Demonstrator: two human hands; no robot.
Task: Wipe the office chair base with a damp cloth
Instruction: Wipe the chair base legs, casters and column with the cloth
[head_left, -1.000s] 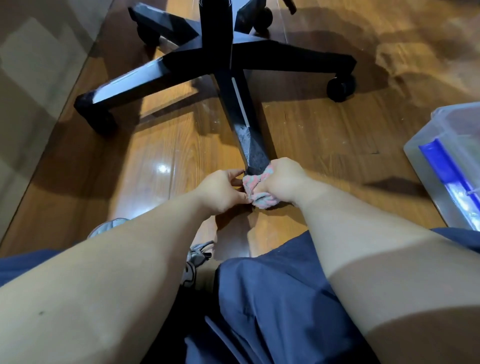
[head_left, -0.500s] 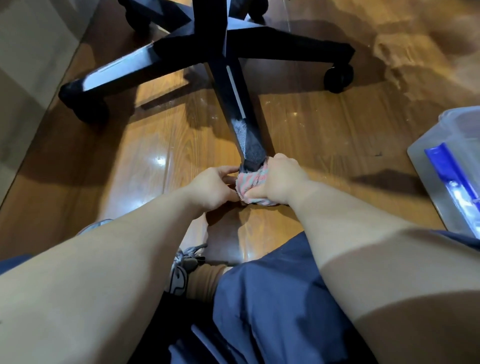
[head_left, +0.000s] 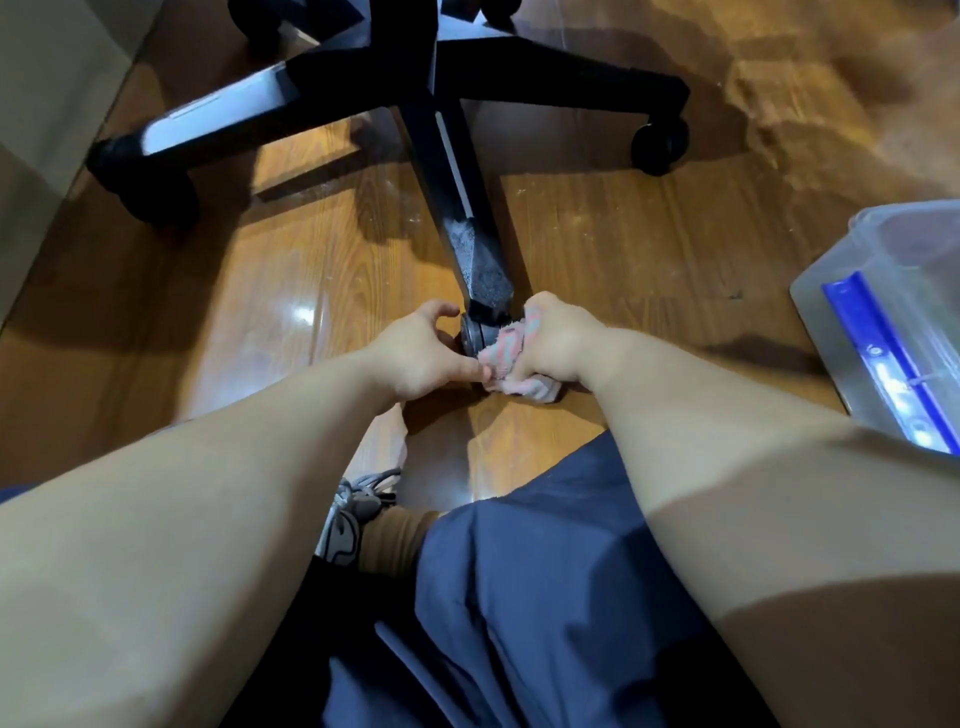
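A black office chair base (head_left: 441, 130) with star-shaped legs stands on the wooden floor. Its nearest leg (head_left: 470, 244) points toward me, dusty grey at the tip, with a caster wheel (head_left: 474, 335) under its end. My right hand (head_left: 558, 338) grips a bunched pink and grey cloth (head_left: 506, 351) against the right side of that caster. My left hand (head_left: 421, 348) is at the caster's left side, fingers curled, thumb tip touching the cloth.
A clear plastic tub (head_left: 893, 317) with a blue handle sits on the floor at the right. A pale wall (head_left: 47, 104) runs along the left. Other casters (head_left: 660, 143) (head_left: 156, 197) stand at the leg ends. My knees and shoe (head_left: 353, 514) are below.
The cloth has slid off the leg tip down to the right of the caster, uncovering the wheel. My left hand has opened a little around the wheel. The view moved closer.
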